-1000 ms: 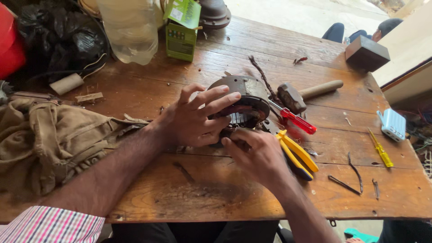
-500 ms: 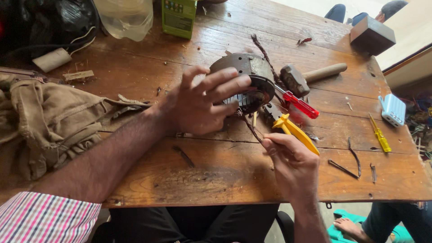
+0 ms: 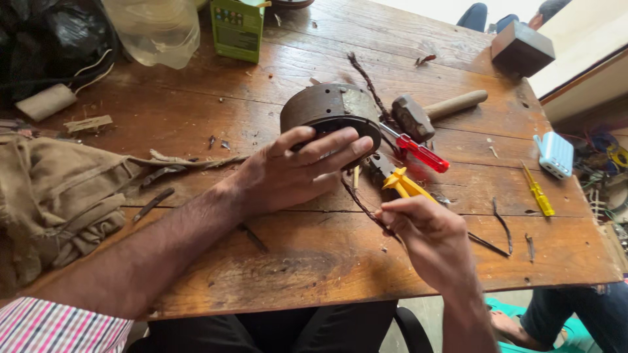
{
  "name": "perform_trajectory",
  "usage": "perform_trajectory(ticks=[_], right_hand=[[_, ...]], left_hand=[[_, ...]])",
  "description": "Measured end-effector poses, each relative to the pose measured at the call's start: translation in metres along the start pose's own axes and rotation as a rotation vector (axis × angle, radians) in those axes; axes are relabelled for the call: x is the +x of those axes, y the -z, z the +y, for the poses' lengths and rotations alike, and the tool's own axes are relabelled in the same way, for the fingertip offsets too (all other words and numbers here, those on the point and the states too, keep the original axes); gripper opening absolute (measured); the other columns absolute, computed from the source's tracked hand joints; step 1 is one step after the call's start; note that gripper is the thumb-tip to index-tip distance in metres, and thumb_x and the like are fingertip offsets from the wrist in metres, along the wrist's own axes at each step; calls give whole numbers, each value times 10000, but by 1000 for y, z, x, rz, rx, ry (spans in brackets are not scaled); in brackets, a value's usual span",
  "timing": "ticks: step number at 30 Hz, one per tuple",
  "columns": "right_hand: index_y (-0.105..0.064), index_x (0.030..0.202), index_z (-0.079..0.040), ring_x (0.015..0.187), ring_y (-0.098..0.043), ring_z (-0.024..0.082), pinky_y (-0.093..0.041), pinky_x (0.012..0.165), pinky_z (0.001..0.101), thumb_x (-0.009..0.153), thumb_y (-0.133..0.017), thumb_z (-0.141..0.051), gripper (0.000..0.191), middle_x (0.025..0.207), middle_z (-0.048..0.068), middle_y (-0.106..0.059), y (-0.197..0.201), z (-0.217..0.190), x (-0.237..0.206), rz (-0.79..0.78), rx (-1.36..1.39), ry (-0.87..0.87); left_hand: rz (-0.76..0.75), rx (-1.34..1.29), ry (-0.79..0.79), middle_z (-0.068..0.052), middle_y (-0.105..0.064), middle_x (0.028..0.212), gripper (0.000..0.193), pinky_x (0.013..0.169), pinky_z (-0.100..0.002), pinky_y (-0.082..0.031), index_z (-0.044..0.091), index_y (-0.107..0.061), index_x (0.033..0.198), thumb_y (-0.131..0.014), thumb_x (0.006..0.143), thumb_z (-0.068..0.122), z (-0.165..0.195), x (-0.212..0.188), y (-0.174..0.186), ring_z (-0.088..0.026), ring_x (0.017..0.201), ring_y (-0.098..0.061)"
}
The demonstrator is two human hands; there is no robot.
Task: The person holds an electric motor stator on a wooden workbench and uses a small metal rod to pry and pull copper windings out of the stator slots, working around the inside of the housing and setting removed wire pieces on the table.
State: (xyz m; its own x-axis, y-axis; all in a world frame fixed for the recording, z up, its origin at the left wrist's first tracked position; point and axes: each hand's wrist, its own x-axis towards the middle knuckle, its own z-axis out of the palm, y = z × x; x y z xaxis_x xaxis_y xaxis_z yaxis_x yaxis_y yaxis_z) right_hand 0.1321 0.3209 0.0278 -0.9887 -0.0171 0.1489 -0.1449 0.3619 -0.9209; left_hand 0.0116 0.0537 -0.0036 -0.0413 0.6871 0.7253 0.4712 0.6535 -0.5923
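Note:
A round dark metal motor part (image 3: 327, 108) lies on the wooden table (image 3: 275, 274). My left hand (image 3: 294, 170) rests against its near side with fingers spread, holding it down. My right hand (image 3: 428, 235) is closed around the end of a dark wire bundle (image 3: 358, 201) that runs from the motor part toward me. Another dark wire strand (image 3: 367, 84) sticks out behind the part. Yellow-handled pliers (image 3: 404, 184) lie just beyond my right hand, beside a red-handled screwdriver (image 3: 418, 151).
A hammer (image 3: 432, 112) lies behind the screwdriver. A yellow screwdriver (image 3: 538, 191) and a light blue box (image 3: 555, 154) sit at right, a dark block (image 3: 522, 47) far right. A khaki cloth (image 3: 59, 196) lies left; a green carton (image 3: 239, 27) and clear plastic jug (image 3: 157, 29) behind.
My right hand has drawn back from the motor part toward the table's near edge, pulling the wire bundle out with it. My left hand stays on the part.

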Motion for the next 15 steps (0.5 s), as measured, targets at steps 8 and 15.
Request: perform_trajectory(ticks=[8,15], right_hand=[[-753,1083,9,814,-701,72,-565,713,207,925,-728,-40,167,890,36,-772,-10,14,-23,24,-115,-4],[-740,1108,23,868,-691,84,-549,777,214,950,-717,-12,164,966,69,-759,-20,25,-38,132,-34,41]], left_hand=[[10,-232,77,21,-369,1691,121,1276,-487,-93,302,-700,1040,-611,1113,339,1,-13,8,-158,1600,-272],[40,-95,26,30,-271,1753,288,1338,-539,43,359,-707,1150,-453,1187,491,12,-11,4,-186,1605,-177]])
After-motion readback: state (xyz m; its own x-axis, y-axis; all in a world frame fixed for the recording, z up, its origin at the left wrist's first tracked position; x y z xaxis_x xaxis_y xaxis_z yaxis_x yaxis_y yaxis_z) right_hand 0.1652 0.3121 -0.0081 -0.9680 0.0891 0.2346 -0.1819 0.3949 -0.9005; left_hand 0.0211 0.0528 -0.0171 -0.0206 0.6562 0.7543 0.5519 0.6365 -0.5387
